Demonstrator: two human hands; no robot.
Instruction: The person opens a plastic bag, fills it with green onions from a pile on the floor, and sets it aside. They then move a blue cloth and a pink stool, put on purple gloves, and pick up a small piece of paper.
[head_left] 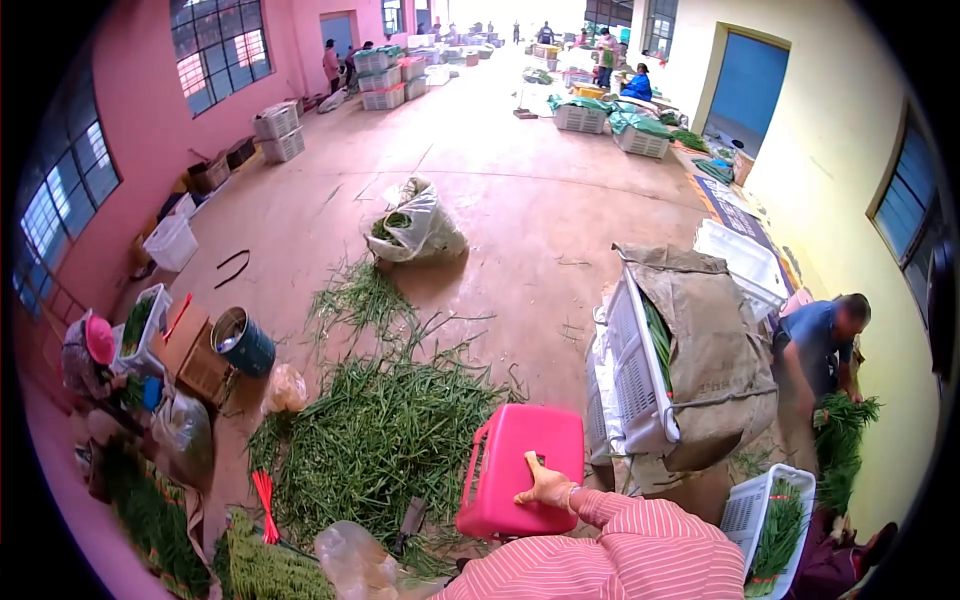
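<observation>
A bright pink plastic stool [530, 425] stands at the lower middle, at the edge of a heap of loose green stalks [370, 440]. My right hand [548, 485] rests on top of the stool, its visible fingers spread apart and a band at the wrist. A small dark spot shows on the stool's top close to the fingers. My striped sleeve and body fill the bottom of the view. My left hand is out of sight. Left of the stool lie a bundle of red strips [265, 505] and a clear plastic bag [350, 560].
Right of the stool stands a white crate [630, 370] partly covered by brown cloth [715, 350]. A co-worker [815, 340] bends over green stalks at the right wall; another person [85, 365] works at far left. A stuffed sack [425, 225] stands mid-floor, a bucket [243, 340] to the left.
</observation>
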